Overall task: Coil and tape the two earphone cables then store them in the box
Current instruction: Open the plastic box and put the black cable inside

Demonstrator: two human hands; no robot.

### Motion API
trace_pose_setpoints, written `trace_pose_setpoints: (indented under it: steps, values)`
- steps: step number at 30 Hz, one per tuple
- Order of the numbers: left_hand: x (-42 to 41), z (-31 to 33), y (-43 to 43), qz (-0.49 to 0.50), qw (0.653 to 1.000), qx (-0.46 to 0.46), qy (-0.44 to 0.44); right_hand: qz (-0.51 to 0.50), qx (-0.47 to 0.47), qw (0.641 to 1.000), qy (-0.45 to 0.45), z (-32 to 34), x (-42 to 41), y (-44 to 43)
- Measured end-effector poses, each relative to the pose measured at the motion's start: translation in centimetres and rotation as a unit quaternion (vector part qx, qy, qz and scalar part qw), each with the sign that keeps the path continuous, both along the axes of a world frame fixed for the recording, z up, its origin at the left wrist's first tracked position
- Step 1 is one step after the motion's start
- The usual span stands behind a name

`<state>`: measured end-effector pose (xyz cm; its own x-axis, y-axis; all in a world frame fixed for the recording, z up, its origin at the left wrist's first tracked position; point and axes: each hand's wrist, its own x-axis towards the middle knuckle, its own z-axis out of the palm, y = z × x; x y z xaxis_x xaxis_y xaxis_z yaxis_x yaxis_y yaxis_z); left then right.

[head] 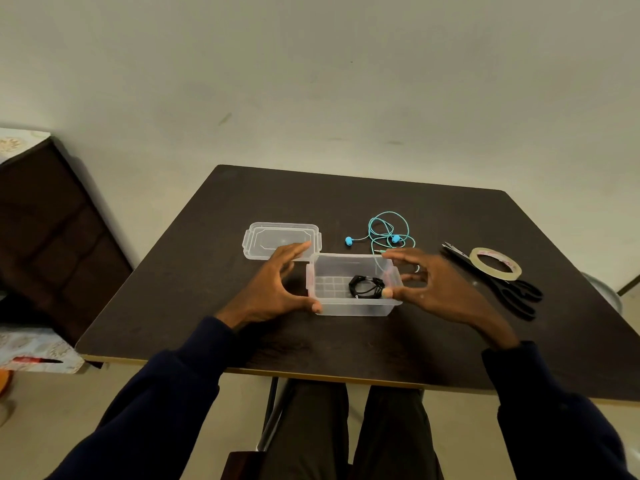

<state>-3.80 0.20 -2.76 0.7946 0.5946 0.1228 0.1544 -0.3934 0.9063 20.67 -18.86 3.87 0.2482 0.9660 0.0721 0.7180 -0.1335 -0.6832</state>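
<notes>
Bracketing the box (353,307), the left hand (277,289) and right hand (440,285) are hovering wide open, holding nothing; the black earphones (367,287) are lying coiled inside, so the loose blue earphones (388,233) behind it probably want gathering in even loops.

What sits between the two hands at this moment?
In the head view, the open clear box, holding the coiled black earphone, lies between the left hand and the right hand.
</notes>
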Motion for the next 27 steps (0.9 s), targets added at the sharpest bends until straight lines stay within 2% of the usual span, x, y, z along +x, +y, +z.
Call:
trace_pose_setpoints:
  steps: [4,9,11,18,23,27]
  values:
    - [-2.0,0.1,1.7,0.014,0.996,0.058,0.066,0.03,-0.055,0.998,-0.027,-0.9,0.1,0.2]
    - [-3.1,-0.5,3.7,0.041,0.973,0.139,0.178,0.008,0.004,0.999,-0.042,-2.3,-1.4,1.8]
    - [-3.0,-0.5,4.6,0.035,0.969,0.136,0.202,0.002,0.01,0.999,-0.051,-2.5,-2.3,2.7]
    - [-1.6,1.1,7.8,-0.054,0.986,0.058,0.148,-0.026,0.04,0.998,-0.048,-3.2,-4.1,6.7]
    - [-2.3,0.8,9.6,-0.024,0.997,0.006,0.073,-0.024,0.045,0.998,-0.035,-3.5,-4.6,10.5]
    - [-2.8,0.8,11.0,0.01,0.999,0.021,0.04,-0.019,0.073,0.997,-0.021,-3.6,-5.4,13.3]
